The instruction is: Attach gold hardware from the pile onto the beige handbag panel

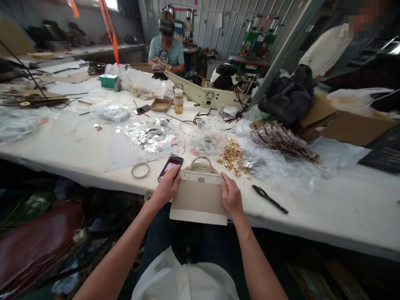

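A small beige handbag (199, 196) with a looped handle lies at the near edge of the white table (343, 200), hanging partly over it. My left hand (167, 187) grips the bag's upper left corner with curled fingers. My right hand (231, 195) grips its upper right side the same way. A phone (171, 166) with a lit screen lies just beyond my left hand. A pile of gold metal fittings (231, 157) sits just past the bag to the right.
A black tool (269, 199) lies right of my right hand, and a thin ring (140, 170) lies left of the phone. Plastic bags of hardware (153, 135) cover the table's middle. A person (166, 50) sits at the far side; another stands at the back right.
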The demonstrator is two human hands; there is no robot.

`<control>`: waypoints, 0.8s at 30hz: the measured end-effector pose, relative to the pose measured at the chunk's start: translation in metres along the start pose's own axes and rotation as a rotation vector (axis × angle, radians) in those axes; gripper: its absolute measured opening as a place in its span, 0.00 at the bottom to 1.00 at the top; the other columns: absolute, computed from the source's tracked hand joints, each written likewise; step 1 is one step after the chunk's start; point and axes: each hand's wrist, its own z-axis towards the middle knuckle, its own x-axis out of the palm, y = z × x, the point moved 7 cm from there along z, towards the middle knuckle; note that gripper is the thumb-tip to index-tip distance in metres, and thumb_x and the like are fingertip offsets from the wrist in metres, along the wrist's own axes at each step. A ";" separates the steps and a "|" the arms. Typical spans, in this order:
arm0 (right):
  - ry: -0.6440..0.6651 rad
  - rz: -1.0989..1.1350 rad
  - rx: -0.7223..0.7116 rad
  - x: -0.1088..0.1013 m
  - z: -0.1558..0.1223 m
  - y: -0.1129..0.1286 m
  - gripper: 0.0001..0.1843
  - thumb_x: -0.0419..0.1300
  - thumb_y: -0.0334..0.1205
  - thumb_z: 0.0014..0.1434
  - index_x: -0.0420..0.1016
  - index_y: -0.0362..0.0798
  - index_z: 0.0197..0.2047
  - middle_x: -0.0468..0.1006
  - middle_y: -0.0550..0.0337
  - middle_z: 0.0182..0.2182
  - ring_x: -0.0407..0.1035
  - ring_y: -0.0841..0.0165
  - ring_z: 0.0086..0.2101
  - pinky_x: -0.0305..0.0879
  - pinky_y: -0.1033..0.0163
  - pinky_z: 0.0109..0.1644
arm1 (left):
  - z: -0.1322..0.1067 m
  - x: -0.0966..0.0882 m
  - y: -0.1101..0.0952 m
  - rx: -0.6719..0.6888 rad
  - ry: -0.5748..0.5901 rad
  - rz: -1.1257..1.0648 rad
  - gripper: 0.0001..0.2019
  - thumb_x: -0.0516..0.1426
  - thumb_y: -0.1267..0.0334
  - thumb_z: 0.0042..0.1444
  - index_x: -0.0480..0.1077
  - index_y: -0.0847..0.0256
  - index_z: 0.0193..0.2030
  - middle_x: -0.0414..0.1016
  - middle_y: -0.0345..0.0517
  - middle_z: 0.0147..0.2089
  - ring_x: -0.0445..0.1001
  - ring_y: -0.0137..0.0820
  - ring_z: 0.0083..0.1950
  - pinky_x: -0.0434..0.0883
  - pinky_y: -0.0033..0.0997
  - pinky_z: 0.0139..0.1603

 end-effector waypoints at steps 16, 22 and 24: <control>-0.157 0.001 -0.035 -0.020 0.000 0.022 0.23 0.51 0.41 0.86 0.71 0.51 0.77 0.74 0.46 0.67 0.68 0.50 0.67 0.71 0.41 0.73 | -0.003 0.007 0.010 0.059 -0.071 0.127 0.21 0.53 0.46 0.76 0.81 0.57 0.52 0.84 0.54 0.59 0.78 0.52 0.64 0.72 0.60 0.72; -0.219 0.043 -0.028 -0.025 -0.002 0.023 0.15 0.56 0.40 0.83 0.81 0.51 0.63 0.80 0.47 0.58 0.74 0.51 0.60 0.74 0.43 0.69 | -0.004 0.007 0.010 0.084 -0.102 0.147 0.21 0.53 0.45 0.76 0.81 0.57 0.51 0.84 0.54 0.59 0.79 0.54 0.63 0.73 0.61 0.71; -0.214 0.052 -0.017 -0.031 0.001 0.021 0.14 0.58 0.41 0.82 0.82 0.51 0.62 0.80 0.48 0.58 0.74 0.52 0.60 0.75 0.46 0.68 | -0.004 0.006 0.011 0.099 -0.118 0.144 0.20 0.53 0.45 0.75 0.81 0.56 0.50 0.85 0.54 0.58 0.79 0.55 0.63 0.74 0.62 0.70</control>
